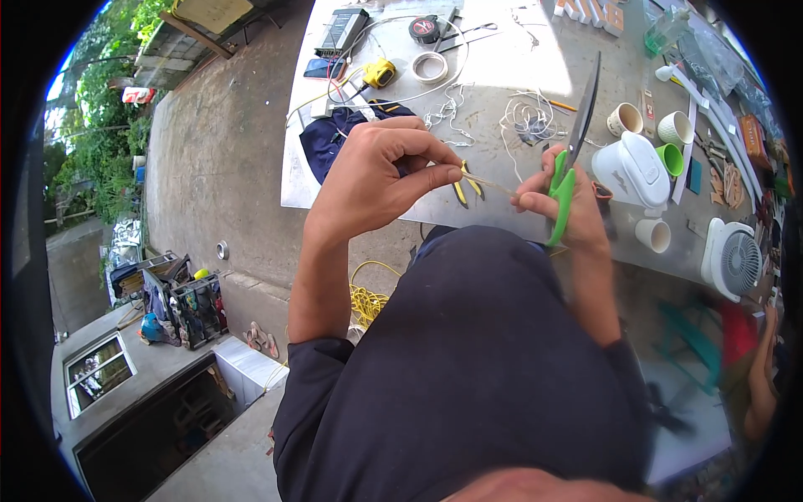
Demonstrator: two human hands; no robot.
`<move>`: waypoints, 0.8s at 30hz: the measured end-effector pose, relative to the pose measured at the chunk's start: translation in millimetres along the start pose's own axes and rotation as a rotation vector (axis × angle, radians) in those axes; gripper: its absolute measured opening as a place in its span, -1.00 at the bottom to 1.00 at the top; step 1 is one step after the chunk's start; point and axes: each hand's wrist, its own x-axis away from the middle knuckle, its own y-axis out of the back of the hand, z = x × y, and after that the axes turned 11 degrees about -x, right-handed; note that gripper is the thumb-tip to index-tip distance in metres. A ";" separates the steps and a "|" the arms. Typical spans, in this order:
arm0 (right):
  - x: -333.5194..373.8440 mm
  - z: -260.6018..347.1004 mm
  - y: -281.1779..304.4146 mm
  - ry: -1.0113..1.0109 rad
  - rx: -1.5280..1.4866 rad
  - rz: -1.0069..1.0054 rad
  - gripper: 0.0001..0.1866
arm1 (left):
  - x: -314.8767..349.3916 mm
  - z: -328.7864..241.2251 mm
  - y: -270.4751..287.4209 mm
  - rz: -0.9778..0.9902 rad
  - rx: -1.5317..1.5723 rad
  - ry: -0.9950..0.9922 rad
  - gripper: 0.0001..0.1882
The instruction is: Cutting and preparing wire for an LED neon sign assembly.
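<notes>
A thin pale strand, string or wire, runs between my two hands above the table's near edge. My left hand is closed, pinching one end between thumb and fingertips. Scissors with green handles are in my right hand, their dark blades pointing up and away from me. The thumb and finger of that hand also meet the strand's other end. Behind the strand, yellow-handled pliers lie on the table. A loose coil of white cord rests beyond, beside a pencil.
On the table are a tape measure, a tape roll, a yellow tool and dark blue cloth. To the right stand a white container, cups and a fan. Another person's arm shows at far right.
</notes>
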 end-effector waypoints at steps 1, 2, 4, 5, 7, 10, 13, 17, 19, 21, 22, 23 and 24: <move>0.0 2.5 2.4 -0.006 -0.015 0.010 -0.48 | -1.4 -1.4 0.9 0.002 0.068 0.015 -0.87; 0.0 5.1 4.6 -0.013 -0.029 0.020 -0.47 | -2.5 -2.9 0.9 0.007 0.139 0.025 -0.88; -0.4 10.1 8.3 -0.009 -0.045 0.032 -0.46 | -4.9 -4.9 -0.7 0.014 0.290 0.045 -0.90; -0.1 12.2 9.6 -0.001 -0.048 0.033 -0.46 | -5.7 -5.9 -2.9 0.000 0.369 0.067 -0.90; -0.2 15.7 11.8 0.023 -0.031 0.027 -0.45 | -7.8 -7.6 -10.8 -0.024 0.544 0.115 -0.89; -1.9 19.6 14.8 0.079 0.032 0.025 -0.45 | -13.9 -8.6 -28.9 -0.081 0.822 0.129 -0.86; -5.6 17.4 15.3 0.145 0.093 0.052 -0.45 | -21.3 -9.8 -50.9 -0.115 1.182 0.095 -0.79; -9.2 13.3 14.1 0.176 0.150 0.060 -0.45 | -23.2 -16.2 -68.5 -0.186 1.456 0.092 -0.80; -11.3 11.9 13.4 0.187 0.164 0.070 -0.45 | -26.2 -22.2 -76.4 -0.259 1.506 0.087 -0.81; -13.3 10.9 12.8 0.203 0.170 0.081 -0.45 | -30.7 -27.0 -80.1 -0.304 1.506 0.055 -0.80; -14.0 10.4 12.6 0.213 0.183 0.087 -0.45 | -32.5 -29.4 -81.1 -0.325 1.507 0.041 -0.80; -14.5 10.2 12.4 0.224 0.195 0.093 -0.45 | -33.8 -32.2 -81.6 -0.395 1.393 0.056 -0.78; -15.0 9.9 12.3 0.237 0.187 0.097 -0.46 | -33.8 -34.2 -80.8 -0.414 1.321 0.099 -0.77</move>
